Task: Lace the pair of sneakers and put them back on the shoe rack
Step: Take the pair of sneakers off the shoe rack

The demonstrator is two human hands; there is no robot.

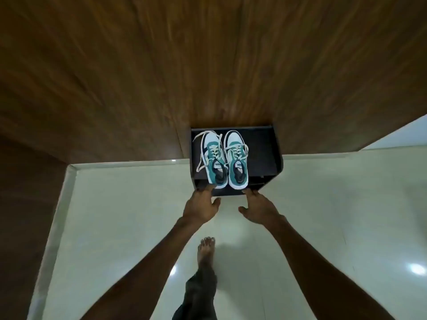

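Observation:
Two teal and white sneakers stand side by side on top of a small black shoe rack, toes toward the wooden wall. The left sneaker has loose cream laces trailing off to its left. The right sneaker has laces looped over its top. My left hand reaches to the rack's front edge, fingertips just below the left sneaker's heel. My right hand has its fingertips at the rack's front edge under the right sneaker's heel. Neither hand grips a shoe; the fingers are spread.
A brown wood-panelled wall rises behind the rack and wraps around on the left. The floor is glossy pale tile. My bare foot and a dark trouser leg stand on the tile below the hands.

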